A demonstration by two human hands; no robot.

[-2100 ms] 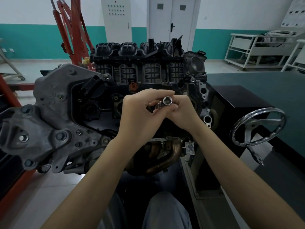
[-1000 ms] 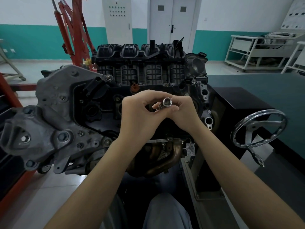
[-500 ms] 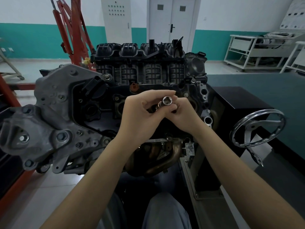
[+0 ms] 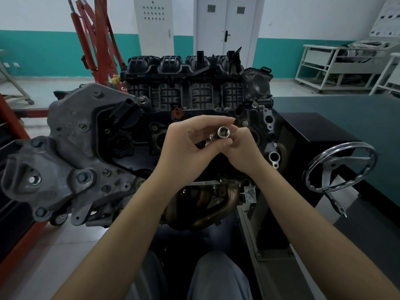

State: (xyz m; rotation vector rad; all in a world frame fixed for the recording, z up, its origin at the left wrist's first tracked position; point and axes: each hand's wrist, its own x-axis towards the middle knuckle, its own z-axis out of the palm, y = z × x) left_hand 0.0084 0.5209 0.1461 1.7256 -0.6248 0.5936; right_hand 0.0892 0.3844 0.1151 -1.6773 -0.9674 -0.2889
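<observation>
An engine fills the left and centre of the frame. In front of it, the left hand pinches a chrome socket at mid-frame, its open end facing the camera. The right hand grips it too, and a handwheel stands at right.

A single wide-angle view, worn on the person's head, faces forward and down. The engine stands near and fills the middle, with the socket close to mid-frame. The door lies far behind, the handwheel at right, the lap along the bottom edge
</observation>
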